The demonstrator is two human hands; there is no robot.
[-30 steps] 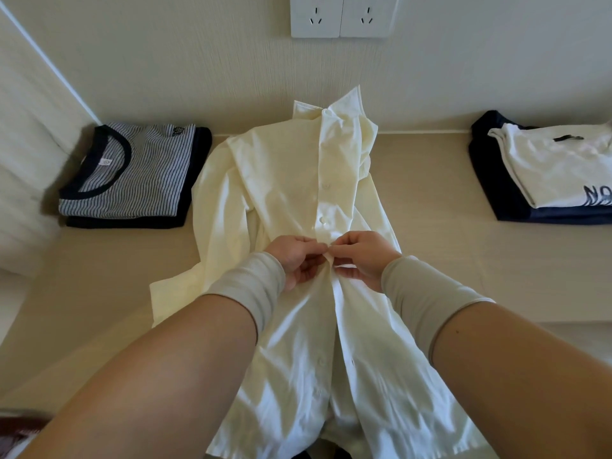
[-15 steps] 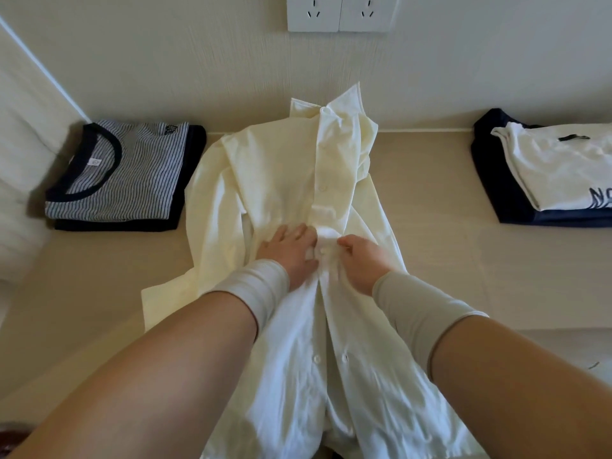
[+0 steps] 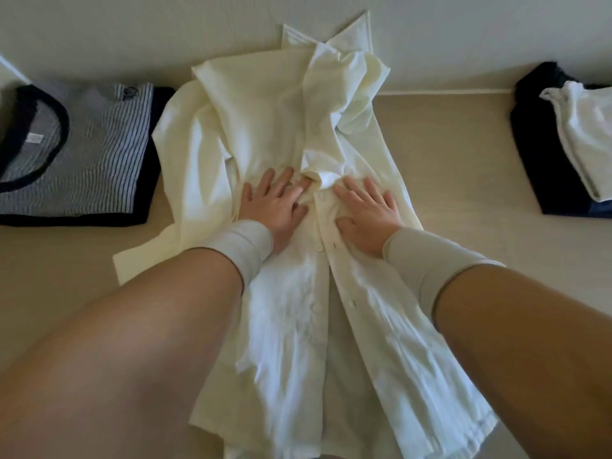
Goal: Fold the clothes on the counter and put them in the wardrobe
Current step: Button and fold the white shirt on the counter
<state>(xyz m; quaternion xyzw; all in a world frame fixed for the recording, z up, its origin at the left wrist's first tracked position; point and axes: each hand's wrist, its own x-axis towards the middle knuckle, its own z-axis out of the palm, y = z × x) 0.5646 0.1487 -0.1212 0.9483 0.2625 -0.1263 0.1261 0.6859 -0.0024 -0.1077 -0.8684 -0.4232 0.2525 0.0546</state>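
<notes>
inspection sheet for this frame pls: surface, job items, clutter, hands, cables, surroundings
Surface: beige counter, bare patches between the garments.
Job's things: cream button-up shirt lies front up in the middle, collar toward the wall, lower front unbuttoned and parted, hem at the near edge. Folded striped tee on a dark garment at left. White folded tee on a navy garment at right.
Clutter: nothing seen.
Grippers: left hand and right hand lie flat with fingers spread, pressing the shirt on either side of the button line.
Cables: nothing seen.
Surroundings: pale wall behind the counter; wardrobe not in view.
</notes>
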